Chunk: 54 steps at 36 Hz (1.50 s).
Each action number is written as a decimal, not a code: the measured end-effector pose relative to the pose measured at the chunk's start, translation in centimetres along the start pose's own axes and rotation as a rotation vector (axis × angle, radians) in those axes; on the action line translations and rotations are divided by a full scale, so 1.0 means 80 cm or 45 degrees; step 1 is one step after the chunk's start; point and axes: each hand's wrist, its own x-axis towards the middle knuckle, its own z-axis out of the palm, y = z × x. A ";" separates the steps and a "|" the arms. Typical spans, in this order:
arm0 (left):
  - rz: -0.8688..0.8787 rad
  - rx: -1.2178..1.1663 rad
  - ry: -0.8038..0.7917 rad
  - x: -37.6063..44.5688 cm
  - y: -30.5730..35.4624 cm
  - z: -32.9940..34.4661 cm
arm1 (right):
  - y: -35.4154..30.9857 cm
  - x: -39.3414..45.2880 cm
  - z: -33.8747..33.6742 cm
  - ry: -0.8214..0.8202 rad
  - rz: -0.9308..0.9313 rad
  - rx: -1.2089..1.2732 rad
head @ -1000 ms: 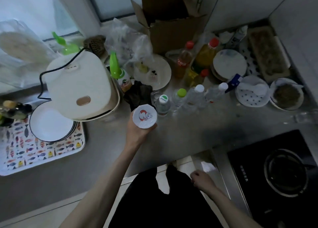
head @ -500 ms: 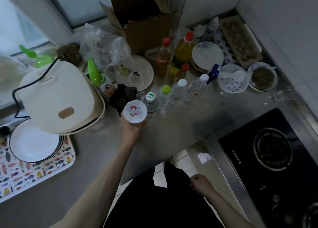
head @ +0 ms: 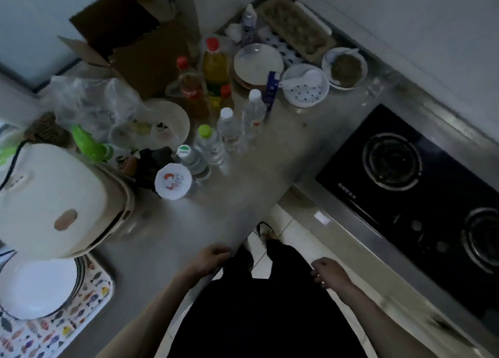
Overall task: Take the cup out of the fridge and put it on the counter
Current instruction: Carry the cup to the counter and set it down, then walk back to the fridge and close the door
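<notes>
The cup (head: 173, 181), white-lidded with a red cartoon print, stands on the grey counter (head: 243, 185) between the rice cooker and a row of small bottles. No hand touches it. My left hand (head: 209, 257) hovers at the counter's front edge, fingers loosely curled, holding nothing. My right hand (head: 328, 272) hangs over the floor in front of the stove, fingers curled, also holding nothing. The fridge is out of view.
A white rice cooker (head: 54, 201) sits left of the cup, with plates on a fish-print tray (head: 89, 301) below it. Several bottles (head: 226, 125), bowls, a cardboard box (head: 135, 41) and plastic bags crowd the back. A black gas stove (head: 421, 185) lies right.
My left hand let go of the cup on the counter and drew back to the front edge. The view swung right, toward the stove.
</notes>
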 end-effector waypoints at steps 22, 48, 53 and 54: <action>0.411 1.818 -0.424 0.018 0.176 0.377 | 0.400 -0.137 0.173 0.190 0.669 1.092; 0.140 2.136 -0.380 -0.073 0.086 0.892 | 0.942 -0.185 -0.088 0.644 0.453 1.765; 0.221 2.270 -0.391 -0.101 0.070 1.080 | 1.052 -0.204 -0.086 0.574 0.571 1.921; 0.266 2.287 -0.442 -0.113 0.063 1.125 | 1.077 -0.211 -0.081 0.544 0.614 1.935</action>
